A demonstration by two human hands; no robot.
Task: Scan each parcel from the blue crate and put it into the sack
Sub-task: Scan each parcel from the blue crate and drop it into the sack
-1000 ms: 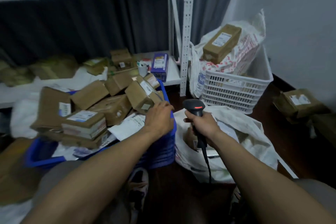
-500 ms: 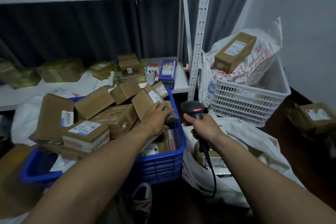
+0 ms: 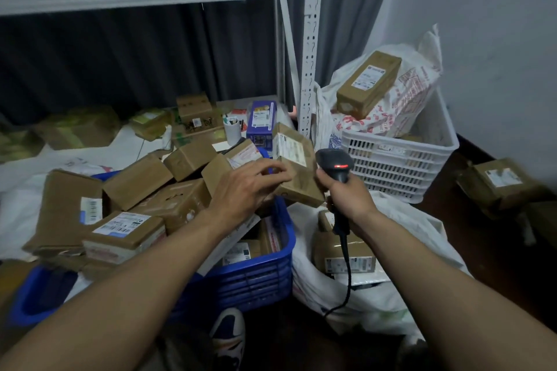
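My left hand (image 3: 250,187) grips a brown cardboard parcel (image 3: 297,166) and holds it tilted above the right end of the blue crate (image 3: 256,280), its white label facing up. My right hand (image 3: 346,194) is closed around a black handheld scanner (image 3: 336,164) with a red light lit, right beside the parcel. The crate is piled with several brown boxes. The white sack (image 3: 401,295) lies open on the floor under my right hand, with a labelled box (image 3: 346,253) inside it.
A white basket (image 3: 398,159) with a printed bag and a long box (image 3: 369,83) stands at the back right. A white shelf post (image 3: 310,48) rises behind the crate. More boxes lie on the low shelf (image 3: 126,147) and on the dark floor at right (image 3: 500,187).
My left hand has lifted a parcel out of the crate and brought it up to the scanner. The scanner has stayed over the sack.
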